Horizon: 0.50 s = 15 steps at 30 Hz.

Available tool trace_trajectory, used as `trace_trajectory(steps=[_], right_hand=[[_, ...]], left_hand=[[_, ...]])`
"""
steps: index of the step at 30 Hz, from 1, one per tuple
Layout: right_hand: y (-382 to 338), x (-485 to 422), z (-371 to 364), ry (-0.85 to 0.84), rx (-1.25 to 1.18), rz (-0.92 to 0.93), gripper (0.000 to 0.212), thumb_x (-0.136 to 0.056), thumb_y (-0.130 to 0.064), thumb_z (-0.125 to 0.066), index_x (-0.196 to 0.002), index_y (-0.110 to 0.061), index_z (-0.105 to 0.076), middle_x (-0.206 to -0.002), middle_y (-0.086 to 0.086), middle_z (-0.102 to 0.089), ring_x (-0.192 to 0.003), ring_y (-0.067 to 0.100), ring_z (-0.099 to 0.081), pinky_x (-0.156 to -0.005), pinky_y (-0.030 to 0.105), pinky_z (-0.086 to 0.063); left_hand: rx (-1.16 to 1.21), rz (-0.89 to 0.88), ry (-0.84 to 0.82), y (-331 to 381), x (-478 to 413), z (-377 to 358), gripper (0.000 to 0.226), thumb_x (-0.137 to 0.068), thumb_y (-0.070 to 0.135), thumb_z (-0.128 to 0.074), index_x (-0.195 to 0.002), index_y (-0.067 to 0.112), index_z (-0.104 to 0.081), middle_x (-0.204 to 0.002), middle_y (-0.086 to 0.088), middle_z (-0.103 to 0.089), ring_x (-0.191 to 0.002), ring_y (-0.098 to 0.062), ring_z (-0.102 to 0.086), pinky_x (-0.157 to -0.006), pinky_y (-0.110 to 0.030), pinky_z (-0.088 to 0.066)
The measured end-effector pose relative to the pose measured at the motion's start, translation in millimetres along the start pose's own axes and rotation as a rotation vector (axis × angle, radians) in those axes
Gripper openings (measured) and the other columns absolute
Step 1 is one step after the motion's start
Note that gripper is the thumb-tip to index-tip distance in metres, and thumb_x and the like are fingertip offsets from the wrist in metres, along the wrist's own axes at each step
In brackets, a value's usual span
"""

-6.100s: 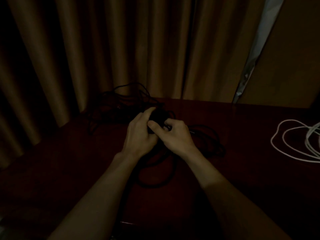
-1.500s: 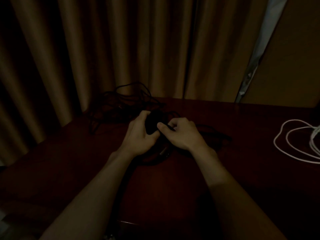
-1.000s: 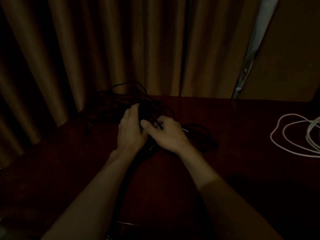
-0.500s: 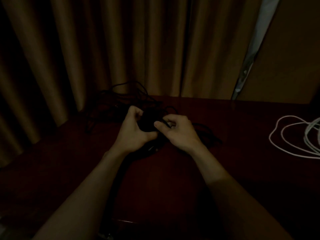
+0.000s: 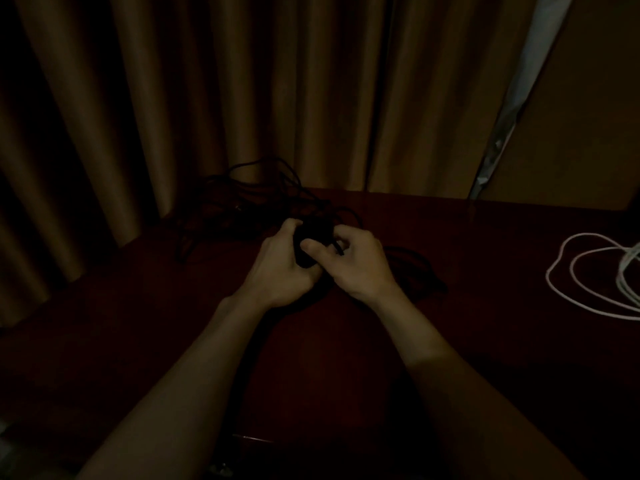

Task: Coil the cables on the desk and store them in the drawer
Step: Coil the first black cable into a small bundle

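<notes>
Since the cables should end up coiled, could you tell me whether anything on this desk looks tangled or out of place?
Yes: a black cable tangle sprawls at the desk's far-left corner against the curtain, and a white cable lies in loose loops at the right edge. The light is too dim to judge damage.

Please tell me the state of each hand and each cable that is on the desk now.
left hand: grips the black bundle.
right hand: pinches a strand of it.
black bundle: wound up, held by both hands.
black tangle: loose, lying behind the hands.
white cable: loose loops, lying apart at the right.
</notes>
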State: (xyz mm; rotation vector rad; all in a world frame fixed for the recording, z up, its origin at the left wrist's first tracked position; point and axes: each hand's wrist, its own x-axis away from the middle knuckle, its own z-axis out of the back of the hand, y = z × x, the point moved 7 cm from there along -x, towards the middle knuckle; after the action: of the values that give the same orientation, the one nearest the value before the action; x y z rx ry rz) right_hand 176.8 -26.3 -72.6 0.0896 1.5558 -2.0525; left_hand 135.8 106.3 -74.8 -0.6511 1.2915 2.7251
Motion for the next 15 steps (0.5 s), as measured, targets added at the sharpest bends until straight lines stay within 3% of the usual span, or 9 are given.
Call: trace_trajectory(steps=[2,4,7,9,11,15], right_hand=[[7,-2,6,-0.022,-0.005,-0.021,0.03,-0.09,-0.043,-0.076,-0.097,-0.014,-0.075,-0.085,0.009,-0.075,-0.074,0.025,-0.072,-0.065,0.043,-0.061],[12,-2,10,-0.042,-0.013,-0.038,0.036,-0.087,-0.05,-0.072,-0.106,-0.019,-0.076,-0.096,0.009,-0.077,-0.088,0.028,-0.075,-0.08,0.053,-0.062],[17,-4,14,-0.07,-0.08,-0.068,0.026,-0.095,-0.036,-0.072,-0.116,-0.021,-0.074,-0.104,0.0,-0.078,-0.098,0.017,-0.075,-0.09,0.043,-0.062],[17,-4,16,-0.089,-0.076,-0.083,0.023,-0.096,-0.029,-0.073,-0.116,-0.018,-0.073,-0.105,-0.004,-0.078,-0.098,0.01,-0.074,-0.088,0.034,-0.061],[16,-2,14,-0.1,0.005,-0.077,0.026,-0.094,-0.034,-0.075,-0.115,-0.021,-0.073,-0.105,-0.007,-0.077,-0.097,0.006,-0.074,-0.088,0.033,-0.061],[7,3,9,-0.113,0.133,-0.06,0.03,-0.092,-0.043,-0.074,-0.117,-0.026,-0.072,-0.106,-0.01,-0.075,-0.097,0.005,-0.072,-0.088,0.033,-0.061]], left_hand=[[0.068,-0.02,-0.064,0,1,-3,0.041,-0.09,0.02,-0.074,-0.127,0.023,-0.057,-0.097,0.008,-0.072,-0.08,-0.006,-0.072,-0.066,-0.03,-0.059],[0.115,-0.061,-0.087,4,2,-4,0.042,-0.091,0.016,-0.075,-0.129,0.024,-0.06,-0.093,0.004,-0.076,-0.078,-0.011,-0.074,-0.065,-0.032,-0.06],[0.074,-0.111,-0.039,6,0,0,0.051,-0.086,0.03,-0.084,-0.133,0.026,-0.063,-0.11,0.012,-0.074,-0.098,-0.001,-0.071,-0.083,-0.026,-0.06],[0.029,-0.12,-0.002,3,-1,3,0.057,-0.081,0.035,-0.088,-0.13,0.026,-0.062,-0.114,0.017,-0.069,-0.102,0.005,-0.066,-0.085,-0.021,-0.057],[0.01,-0.113,-0.004,-1,-1,4,0.059,-0.078,0.037,-0.09,-0.127,0.026,-0.059,-0.114,0.016,-0.066,-0.1,0.002,-0.066,-0.081,-0.024,-0.057],[-0.081,-0.173,-0.064,-1,-4,-1,0.07,-0.071,0.048,-0.079,-0.135,0.028,-0.057,-0.117,0.009,-0.061,-0.106,-0.007,-0.06,-0.089,-0.032,-0.052]])
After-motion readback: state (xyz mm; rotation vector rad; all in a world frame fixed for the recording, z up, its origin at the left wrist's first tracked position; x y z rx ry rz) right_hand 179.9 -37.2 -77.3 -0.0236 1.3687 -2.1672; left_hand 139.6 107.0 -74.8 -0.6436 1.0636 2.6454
